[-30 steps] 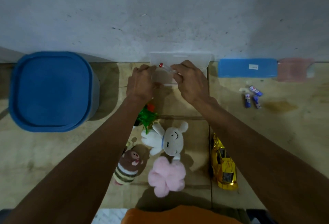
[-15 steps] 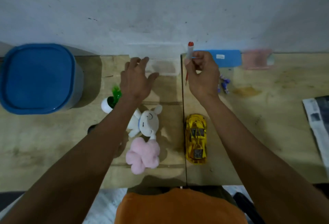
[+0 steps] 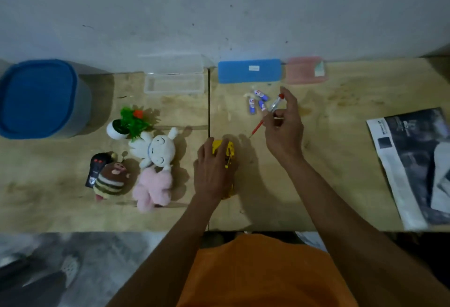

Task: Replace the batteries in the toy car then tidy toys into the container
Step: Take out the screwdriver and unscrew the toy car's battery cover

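Since the earlier frame, left hand (image 3: 212, 172) dropped onto the toy car (image 3: 225, 153), fingers curled over it; right hand (image 3: 283, 124) pinches the screwdriver (image 3: 266, 117) just beyond. Car rigid, likely slippery; grip its sides.

A wooden table (image 3: 304, 197) bears a blue container (image 3: 41, 98) far left, plush toys (image 3: 153, 160) centre, batteries (image 3: 257, 102) beyond, magazine (image 3: 418, 165) right.
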`<state>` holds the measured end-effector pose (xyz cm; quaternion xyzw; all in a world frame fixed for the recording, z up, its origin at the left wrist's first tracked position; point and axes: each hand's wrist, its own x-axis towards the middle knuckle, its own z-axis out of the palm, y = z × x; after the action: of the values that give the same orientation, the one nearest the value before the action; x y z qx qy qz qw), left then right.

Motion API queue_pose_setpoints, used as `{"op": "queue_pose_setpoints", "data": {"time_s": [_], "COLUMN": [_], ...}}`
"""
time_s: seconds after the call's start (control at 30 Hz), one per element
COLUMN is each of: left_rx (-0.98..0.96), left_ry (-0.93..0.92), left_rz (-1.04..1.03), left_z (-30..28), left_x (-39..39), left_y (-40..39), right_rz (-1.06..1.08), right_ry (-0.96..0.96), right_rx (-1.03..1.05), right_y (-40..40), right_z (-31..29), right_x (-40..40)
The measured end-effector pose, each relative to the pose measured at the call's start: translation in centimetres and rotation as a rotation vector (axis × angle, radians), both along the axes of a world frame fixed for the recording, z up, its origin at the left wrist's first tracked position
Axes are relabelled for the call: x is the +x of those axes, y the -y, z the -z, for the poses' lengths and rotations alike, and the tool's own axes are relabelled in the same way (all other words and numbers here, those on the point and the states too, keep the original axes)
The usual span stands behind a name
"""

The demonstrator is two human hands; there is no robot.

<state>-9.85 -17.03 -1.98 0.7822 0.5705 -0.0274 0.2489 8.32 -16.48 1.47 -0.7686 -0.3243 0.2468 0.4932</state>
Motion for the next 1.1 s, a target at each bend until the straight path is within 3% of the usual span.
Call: {"op": "queue_pose_setpoints", "data": {"time_s": [0.33,0.57,0.7,0.93,1.1], "left_rx": [-0.081,-0.054,0.012,-0.309,-0.410], "left_ry": [-0.119,-0.010,0.353,1.024,1.272], "left_rz": [-0.106,-0.065,-0.168,-0.596,-0.567], "left_z": [1.9,0.8,-1.0,-7.4,-9.2], "left_x": [1.9,1.4,0.8,-1.5,-4.3], "left_y": [2.7,3.0,3.1,4.4,5.4], "right_rz": [-0.095,-0.133,-0.123,-0.067,-0.083], "right_ry": [-0.038,-0.045,-0.066,-0.076,-0.103], "right_rx": [-0.056,-0.040,0.004,0.073,0.134], "right_y": [4.3,5.5,5.5,6.3,7.6], "right_z": [1.8,1.2,0.0,-4.6,-8.2], "right_x": [2.1,2.4,1.8,-1.3,-4.3]}}
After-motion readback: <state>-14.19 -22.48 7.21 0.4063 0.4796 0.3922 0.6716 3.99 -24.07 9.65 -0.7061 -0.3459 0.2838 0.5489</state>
